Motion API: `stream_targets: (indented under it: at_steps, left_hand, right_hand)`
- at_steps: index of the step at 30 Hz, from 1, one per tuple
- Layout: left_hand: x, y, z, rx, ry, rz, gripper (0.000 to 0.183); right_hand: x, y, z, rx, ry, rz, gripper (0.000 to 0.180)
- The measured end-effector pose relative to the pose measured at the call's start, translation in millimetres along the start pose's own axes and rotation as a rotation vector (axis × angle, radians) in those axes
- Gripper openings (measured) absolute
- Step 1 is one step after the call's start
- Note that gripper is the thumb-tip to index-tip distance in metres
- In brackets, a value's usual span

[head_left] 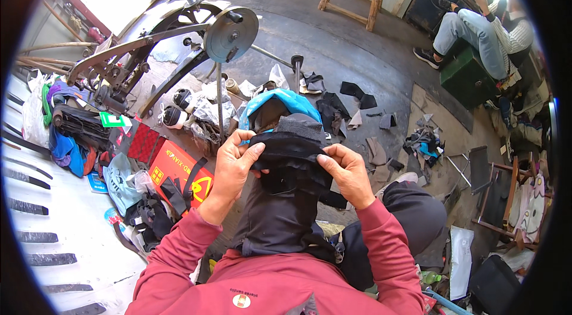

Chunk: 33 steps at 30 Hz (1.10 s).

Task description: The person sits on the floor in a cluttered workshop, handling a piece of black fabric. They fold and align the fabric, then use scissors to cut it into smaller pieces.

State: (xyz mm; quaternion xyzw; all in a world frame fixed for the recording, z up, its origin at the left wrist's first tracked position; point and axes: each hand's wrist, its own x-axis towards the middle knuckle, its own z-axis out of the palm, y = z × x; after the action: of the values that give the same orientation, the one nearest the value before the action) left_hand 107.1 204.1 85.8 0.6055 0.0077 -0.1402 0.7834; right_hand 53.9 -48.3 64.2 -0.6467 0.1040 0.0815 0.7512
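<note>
Stretched between my two hands is a strip of black fabric point(288, 152). My left hand point(234, 163) pinches its left end between thumb and fingers; my right hand point(348, 172) grips the right end the same way. More dark cloth hangs beneath the strip over my lap, and its lower layers blend together. A grey textured piece point(298, 126) lies just beyond the strip, on or beside my knee. Past it sits a bright blue bag or cloth point(281, 99) with a dark brown interior.
A hand-cranked sewing machine point(163, 42) stands front left. Fabric scraps point(333, 109) and shoes point(174, 114) litter the floor. Left are a red box point(178, 174) and plastic bags point(119, 176). At right, a person point(482, 38) sits on a green box point(469, 74), near a folding chair point(509, 199).
</note>
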Motion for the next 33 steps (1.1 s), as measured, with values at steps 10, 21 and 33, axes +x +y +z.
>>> stream_targets:
  at_steps: [10, 21, 33]
  left_hand:
    - [-1.8, 2.1, -4.9, -0.134, -0.039, -0.104, 0.019]
    - [0.1, 0.8, -15.4, 0.014, -0.036, -0.223, 0.019]
    - [-6.3, 1.4, -9.5, -0.126, -0.008, -0.004, 0.017]
  right_hand:
    - [-6.2, -6.0, 1.1, 0.099, -0.061, -0.001, 0.013]
    - [-4.4, -3.4, 0.5, -0.064, -0.001, -0.064, 0.014]
    - [-9.9, -5.0, 9.1, 0.022, 0.034, -0.206, 0.015]
